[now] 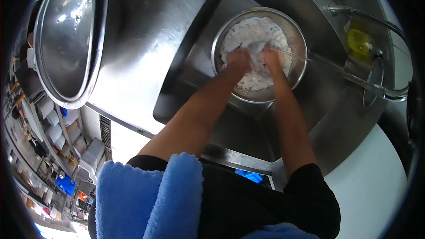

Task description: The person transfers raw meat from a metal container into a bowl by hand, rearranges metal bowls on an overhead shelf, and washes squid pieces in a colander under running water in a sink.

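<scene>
A round metal bowl (301, 40) stands in the steel sink, its inside dotted with small holes at the right. Soft, wet white strips (259, 28) fill much of it; their exact kind cannot be made out. My left hand (239, 58) is closed in the left of the pile, fingertips hidden among the strips. Close beside it, my right hand (272, 57) curls into the strips too, blurred by motion. Some strips are bunched between both hands. From the faucet spout (361, 81), a thin stream of water runs into the bowl by my right hand.
The sink (248, 126) surrounds the bowl. At the left, a large oval metal tray (66, 40) rests on the steel counter (141, 31). Yellow liquid shows in a clear bottle (359, 41) behind the faucet. A blue towel (146, 194) hangs on my front. Shelves with containers stand far left.
</scene>
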`<state>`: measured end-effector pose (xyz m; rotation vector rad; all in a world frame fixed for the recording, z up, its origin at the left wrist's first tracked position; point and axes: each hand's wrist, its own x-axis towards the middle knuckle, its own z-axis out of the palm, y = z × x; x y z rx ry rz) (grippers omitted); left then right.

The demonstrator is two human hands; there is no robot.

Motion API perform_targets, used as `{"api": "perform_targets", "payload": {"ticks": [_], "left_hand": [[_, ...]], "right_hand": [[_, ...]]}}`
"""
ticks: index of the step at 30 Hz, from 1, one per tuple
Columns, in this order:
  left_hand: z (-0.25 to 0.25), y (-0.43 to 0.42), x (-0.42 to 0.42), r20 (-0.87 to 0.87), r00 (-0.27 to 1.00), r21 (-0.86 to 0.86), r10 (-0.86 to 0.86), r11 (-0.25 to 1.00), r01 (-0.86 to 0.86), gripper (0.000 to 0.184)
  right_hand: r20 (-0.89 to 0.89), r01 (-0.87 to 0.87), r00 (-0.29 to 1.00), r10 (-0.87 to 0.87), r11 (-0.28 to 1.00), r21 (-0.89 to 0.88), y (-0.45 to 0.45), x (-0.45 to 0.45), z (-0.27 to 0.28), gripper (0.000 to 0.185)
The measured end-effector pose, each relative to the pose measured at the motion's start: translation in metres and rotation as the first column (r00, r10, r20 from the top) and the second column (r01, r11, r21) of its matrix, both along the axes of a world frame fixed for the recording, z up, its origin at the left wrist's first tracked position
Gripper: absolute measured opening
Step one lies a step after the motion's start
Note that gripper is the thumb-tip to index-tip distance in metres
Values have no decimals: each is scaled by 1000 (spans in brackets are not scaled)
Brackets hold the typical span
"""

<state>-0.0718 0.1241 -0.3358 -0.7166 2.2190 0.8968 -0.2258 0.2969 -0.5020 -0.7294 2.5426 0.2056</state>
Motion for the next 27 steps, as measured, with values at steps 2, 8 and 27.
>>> {"api": "perform_targets", "payload": {"ticks": [2,8,27], "left_hand": [[-15,6,-7,15,1000,10,-22,1000,22,43],[-14,1,-14,-47,977,-8,-207,978,207,45],[0,-12,-17,51,971,120,-233,967,225,48]], "right_hand": [[246,315,930,-273,937,-149,-6,18,80,77],[821,769,302,-485,632,90,-35,31,253,102],[-69,301,945,-320,933,-200,-69,60,163,54]]}}
